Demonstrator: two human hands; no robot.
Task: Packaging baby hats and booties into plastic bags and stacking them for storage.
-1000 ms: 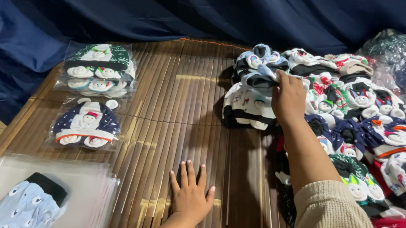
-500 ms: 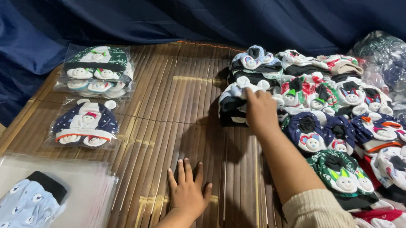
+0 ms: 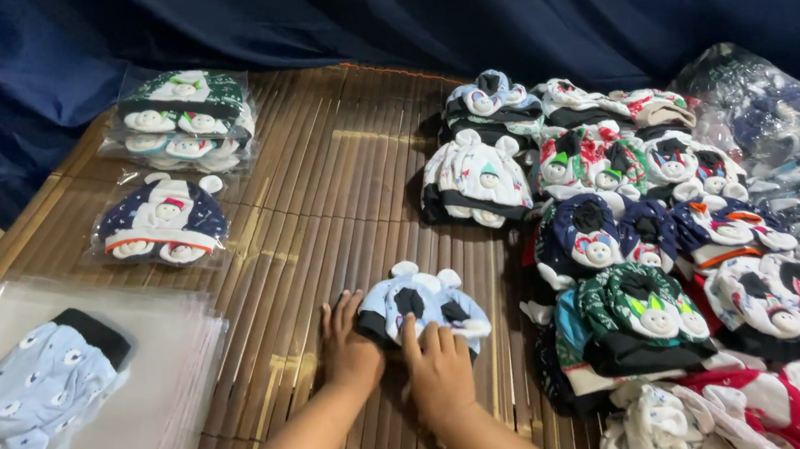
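Observation:
A small light-blue baby hat (image 3: 426,304) with round ears and a black cuff lies flat on the bamboo mat (image 3: 324,197) in front of me. My left hand (image 3: 348,343) rests at its left edge, fingers touching the cuff. My right hand (image 3: 440,362) lies on its lower right part, fingers spread over the fabric. Both hands press the hat down on the mat; neither lifts it.
Several loose patterned baby hats (image 3: 656,242) are piled on the right. Two clear bags of hats (image 3: 183,118) (image 3: 163,219) lie at left. A stack of clear plastic bags (image 3: 166,378) with a pale-blue hat (image 3: 46,385) sits at lower left. Blue cloth (image 3: 245,0) hangs behind.
My right hand left the pile at the right and brought a light-blue hat down to the mat in front of me. My left hand shifted onto its edge.

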